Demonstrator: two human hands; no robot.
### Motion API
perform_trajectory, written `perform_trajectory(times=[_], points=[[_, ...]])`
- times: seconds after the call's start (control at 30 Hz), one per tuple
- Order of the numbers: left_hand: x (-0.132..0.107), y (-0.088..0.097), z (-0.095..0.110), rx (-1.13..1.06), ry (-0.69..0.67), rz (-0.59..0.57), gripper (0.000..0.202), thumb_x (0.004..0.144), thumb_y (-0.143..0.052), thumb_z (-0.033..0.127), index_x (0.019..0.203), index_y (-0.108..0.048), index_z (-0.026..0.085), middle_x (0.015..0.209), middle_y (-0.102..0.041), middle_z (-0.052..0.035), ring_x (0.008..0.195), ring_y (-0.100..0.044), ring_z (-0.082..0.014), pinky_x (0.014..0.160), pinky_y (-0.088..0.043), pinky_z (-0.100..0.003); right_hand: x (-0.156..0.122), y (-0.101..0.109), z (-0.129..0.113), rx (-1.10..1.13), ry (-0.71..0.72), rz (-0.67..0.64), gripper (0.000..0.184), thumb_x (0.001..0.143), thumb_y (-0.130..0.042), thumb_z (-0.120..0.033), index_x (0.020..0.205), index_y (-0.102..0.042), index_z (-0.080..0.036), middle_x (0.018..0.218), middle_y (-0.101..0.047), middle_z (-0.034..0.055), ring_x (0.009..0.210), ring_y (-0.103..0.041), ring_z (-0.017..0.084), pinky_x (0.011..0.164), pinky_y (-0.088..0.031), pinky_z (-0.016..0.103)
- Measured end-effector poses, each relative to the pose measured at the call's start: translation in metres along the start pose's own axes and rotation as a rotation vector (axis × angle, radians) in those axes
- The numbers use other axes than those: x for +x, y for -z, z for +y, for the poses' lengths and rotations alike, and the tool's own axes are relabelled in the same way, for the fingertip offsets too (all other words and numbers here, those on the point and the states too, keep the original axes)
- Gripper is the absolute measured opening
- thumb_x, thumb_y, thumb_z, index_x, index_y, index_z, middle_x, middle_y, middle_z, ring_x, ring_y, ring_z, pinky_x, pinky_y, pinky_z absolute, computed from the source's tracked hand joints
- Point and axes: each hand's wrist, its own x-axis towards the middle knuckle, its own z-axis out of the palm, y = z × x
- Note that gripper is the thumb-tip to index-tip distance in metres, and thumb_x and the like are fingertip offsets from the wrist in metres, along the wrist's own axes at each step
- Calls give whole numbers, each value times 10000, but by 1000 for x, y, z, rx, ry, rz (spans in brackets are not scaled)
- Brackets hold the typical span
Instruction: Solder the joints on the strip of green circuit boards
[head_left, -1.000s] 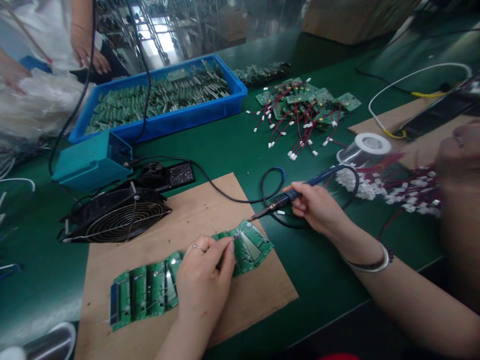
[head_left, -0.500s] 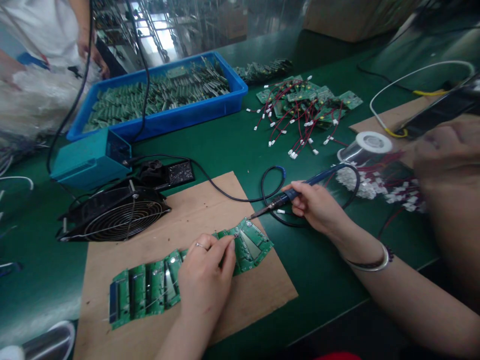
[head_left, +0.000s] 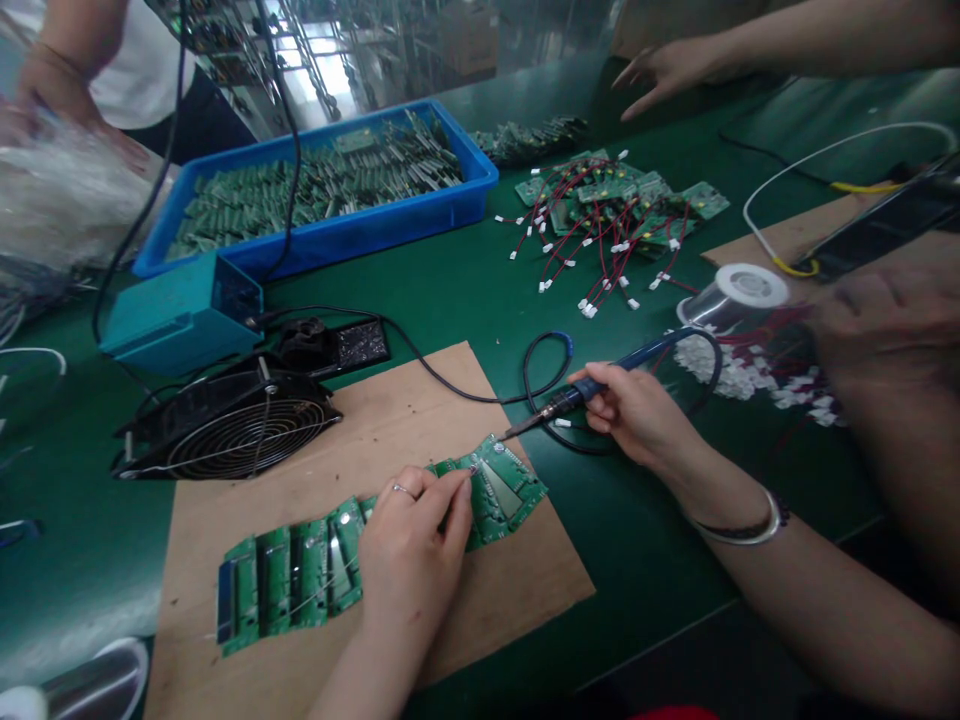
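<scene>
My right hand point(head_left: 637, 410) grips a blue-handled soldering iron point(head_left: 574, 395). Its tip meets the upper edge of the rightmost green circuit board point(head_left: 506, 490). Fingers pinched, my left hand point(head_left: 416, 540) rests over the row of boards, its fingertips just left of the iron's tip. A thin strand of solder wire point(head_left: 319, 597) runs out from under this hand to the left; the pinched end is hidden by the fingers. More overlapping circuit boards point(head_left: 274, 580) lie left of the hand on a brown board point(head_left: 525, 590).
Behind stand a black fan point(head_left: 232, 425), a teal soldering station point(head_left: 184, 310) and a blue tray point(head_left: 390, 215) of circuit boards. Wired boards point(head_left: 615, 200), a solder spool point(head_left: 739, 295) and white connectors point(head_left: 727, 365) lie right. Co-workers' hands point(head_left: 667, 75) reach in.
A co-worker's arm has come in over the table at the upper right. Another person at the upper left has shifted over the plastic bag. My two hands have hardly moved.
</scene>
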Motion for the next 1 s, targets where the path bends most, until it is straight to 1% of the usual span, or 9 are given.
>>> perform_trajectory(times=[0.13, 0.27, 0.43, 0.53, 0.67, 0.73, 0.87, 1.0], points=[[-2, -1, -2, 12, 3, -44, 200, 949, -507, 234, 891, -694, 189, 680, -553, -2, 620, -542, -129, 577, -414, -240, 0, -1, -1, -1, 9, -9, 306, 558, -707, -400, 640, -624, -118, 428, -330, -59, 381, -284, 60, 330, -229, 189], [-3, -2, -4, 24, -6, -75, 172, 940, -526, 229, 903, -690, 192, 692, -543, 0, 632, -542, -125, 577, -411, -234, -1, -2, -3, -7, -1, -2, 327, 516, -726, -403, 638, -631, -115, 427, -348, -55, 385, -297, 61, 327, -248, 184], [-2, -4, -6, 37, -14, -50, 187, 941, -520, 231, 890, -694, 186, 686, -542, 0, 616, -536, -126, 563, -408, -241, 0, -3, -4, -6, 2, 2, 331, 503, -729, -403, 635, -636, -114, 417, -349, -56, 380, -290, 61, 323, -246, 184], [-2, -3, -5, 29, -6, -42, 178, 938, -527, 224, 900, -697, 187, 696, -559, -1, 626, -548, -124, 571, -420, -238, 2, -2, -3, -2, 12, -10, 323, 527, -725, -403, 637, -630, -115, 423, -347, -54, 383, -291, 61, 330, -244, 186], [-1, -1, -1, 13, 13, 49, 160, 931, -546, 219, 912, -700, 182, 698, -569, -1, 623, -555, -118, 573, -430, -233, 4, 0, -3, 20, 28, -12, 289, 576, -699, -396, 640, -619, -125, 426, -297, -67, 379, -282, 62, 339, -229, 190], [0, 0, 0, 17, 19, 84, 183, 938, -530, 223, 892, -703, 182, 684, -566, -1, 602, -550, -116, 557, -430, -233, 5, 0, -3, 17, 29, -13, 278, 579, -692, -390, 633, -621, -127, 424, -300, -65, 379, -280, 62, 338, -226, 191], [0, 0, -1, 22, 17, 47, 156, 928, -544, 211, 923, -697, 182, 713, -586, -10, 637, -567, -123, 564, -442, -231, 5, 0, -2, -13, 20, -8, 298, 551, -706, -400, 629, -631, -122, 423, -315, -59, 382, -286, 62, 336, -239, 192], [-2, -1, -2, 13, 16, 32, 146, 921, -551, 196, 943, -694, 177, 718, -581, -8, 647, -567, -119, 585, -452, -232, 7, 1, 0, -40, 56, -51, 304, 582, -717, -409, 653, -631, -126, 436, -310, -62, 387, -285, 65, 335, -240, 198]])
